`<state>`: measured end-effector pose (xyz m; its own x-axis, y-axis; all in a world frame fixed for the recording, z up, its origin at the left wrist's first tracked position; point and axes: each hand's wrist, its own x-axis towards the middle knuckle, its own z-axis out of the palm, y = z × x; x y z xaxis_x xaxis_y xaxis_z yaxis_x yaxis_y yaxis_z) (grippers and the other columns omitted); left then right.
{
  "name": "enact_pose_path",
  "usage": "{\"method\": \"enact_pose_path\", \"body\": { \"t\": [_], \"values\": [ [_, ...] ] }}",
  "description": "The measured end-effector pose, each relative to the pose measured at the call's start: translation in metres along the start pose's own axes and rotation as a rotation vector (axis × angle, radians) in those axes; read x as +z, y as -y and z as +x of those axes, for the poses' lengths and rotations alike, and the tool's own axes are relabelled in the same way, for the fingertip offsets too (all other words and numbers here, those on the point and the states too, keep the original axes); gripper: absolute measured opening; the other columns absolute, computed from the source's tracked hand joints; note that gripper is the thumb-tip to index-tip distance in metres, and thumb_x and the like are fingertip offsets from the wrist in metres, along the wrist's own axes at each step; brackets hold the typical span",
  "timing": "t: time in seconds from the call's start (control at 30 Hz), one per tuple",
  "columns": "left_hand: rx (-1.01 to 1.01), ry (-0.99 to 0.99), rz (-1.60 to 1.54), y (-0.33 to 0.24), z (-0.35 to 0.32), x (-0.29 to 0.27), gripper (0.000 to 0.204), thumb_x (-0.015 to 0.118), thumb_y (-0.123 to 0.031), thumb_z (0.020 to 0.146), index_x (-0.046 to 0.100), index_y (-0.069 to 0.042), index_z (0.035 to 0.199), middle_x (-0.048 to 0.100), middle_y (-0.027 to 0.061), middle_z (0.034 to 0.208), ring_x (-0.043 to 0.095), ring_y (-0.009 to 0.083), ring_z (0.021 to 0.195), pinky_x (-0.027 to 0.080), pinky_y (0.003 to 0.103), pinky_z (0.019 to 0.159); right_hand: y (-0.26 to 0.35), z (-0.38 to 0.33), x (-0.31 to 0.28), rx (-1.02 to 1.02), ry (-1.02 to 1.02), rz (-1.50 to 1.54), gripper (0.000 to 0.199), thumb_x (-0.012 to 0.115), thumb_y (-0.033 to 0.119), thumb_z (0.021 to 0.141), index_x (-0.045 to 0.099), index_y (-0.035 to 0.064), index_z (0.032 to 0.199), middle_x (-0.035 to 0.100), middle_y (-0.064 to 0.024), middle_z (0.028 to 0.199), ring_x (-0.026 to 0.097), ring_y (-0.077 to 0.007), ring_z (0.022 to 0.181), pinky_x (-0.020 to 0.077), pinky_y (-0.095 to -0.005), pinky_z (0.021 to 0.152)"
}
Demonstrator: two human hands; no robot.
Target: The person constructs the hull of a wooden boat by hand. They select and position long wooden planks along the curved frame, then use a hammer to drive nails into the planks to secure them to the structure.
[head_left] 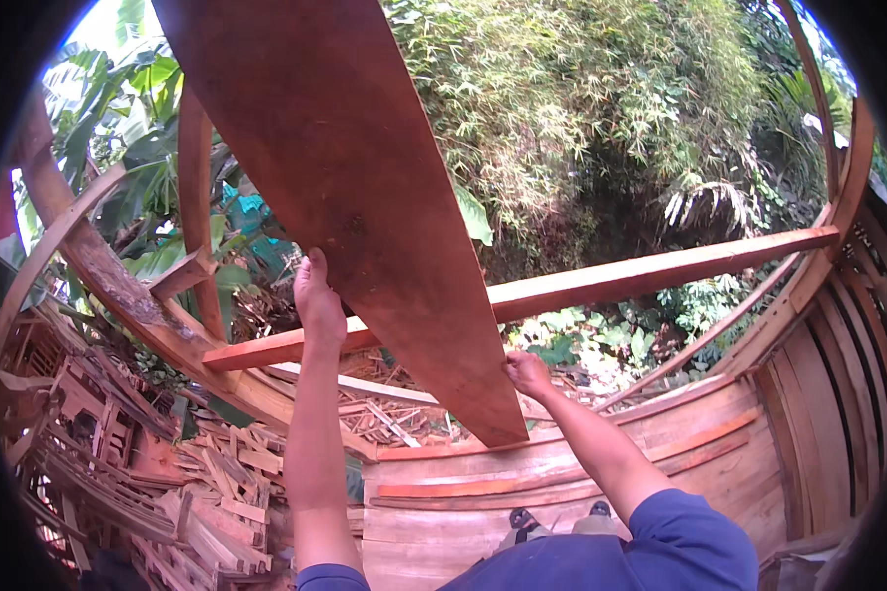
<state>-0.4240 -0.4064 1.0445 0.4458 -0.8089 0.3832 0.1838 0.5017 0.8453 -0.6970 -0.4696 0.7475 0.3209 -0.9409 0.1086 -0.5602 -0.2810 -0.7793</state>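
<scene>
A long, wide reddish-brown wooden plank (355, 187) slants across the view, running from the top edge down to a pointed lower end near my body. My left hand (319, 303) grips its left edge about midway down, thumb up along the side and the other fingers mostly hidden. Nearer the lower end, my right hand (529, 374) is closed on the right edge. Behind the plank, and partly covered by it, a squared wooden beam (660, 276) spans between curved timbers. Whether the plank rests on this beam I cannot tell.
Curved wooden ribs (103, 261) rise at the left, and another curved timber (808, 286) at the right. Board planking (581, 483) lies below, with orange-red strips (483, 485). Scrap wood (232, 468) is heaped at lower left. Dense foliage (601, 118) stands beyond.
</scene>
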Motion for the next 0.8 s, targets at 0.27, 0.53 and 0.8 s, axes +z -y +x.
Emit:
{"method": "enact_pose_path", "body": {
  "t": [0.27,0.53,0.8],
  "values": [
    [0.019,0.099,-0.023,0.012,-0.001,0.005,0.045,0.048,-0.029,0.101,0.047,0.004,0.131,0.054,0.0135,0.134,0.051,0.0257,0.123,0.037,0.041,0.106,-0.013,-0.002,-0.005,0.035,0.006,0.054,0.018,0.065,0.031,0.085,0.069,0.0172,0.096,0.069,-0.0123,0.090,0.065,-0.0351,0.087,0.0494,-0.0456,0.074],
    [0.033,0.121,0.066,-0.001,-0.010,0.006,0.050,0.045,-0.030,0.102,0.038,0.003,0.139,0.043,0.0154,0.144,0.042,0.0284,0.132,0.030,0.045,0.111,-0.018,0.002,0.011,0.027,0.030,0.100,0.018,0.065,0.030,0.086,0.070,0.0223,0.101,0.070,-0.0085,0.092,0.066,-0.0306,0.086,0.0506,-0.0420,0.076],
    [-0.006,0.032,0.056,0.018,-0.001,-0.005,0.042,0.051,-0.025,0.100,0.047,0.001,0.132,0.058,0.0111,0.128,0.055,0.0220,0.115,0.041,0.036,0.101,-0.026,-0.008,0.021,0.037,0.052,0.100,0.019,0.067,0.028,0.086,0.071,0.0184,0.102,0.071,-0.0108,0.093,0.067,-0.0304,0.086,0.0509,-0.0409,0.075]
  ]
}}
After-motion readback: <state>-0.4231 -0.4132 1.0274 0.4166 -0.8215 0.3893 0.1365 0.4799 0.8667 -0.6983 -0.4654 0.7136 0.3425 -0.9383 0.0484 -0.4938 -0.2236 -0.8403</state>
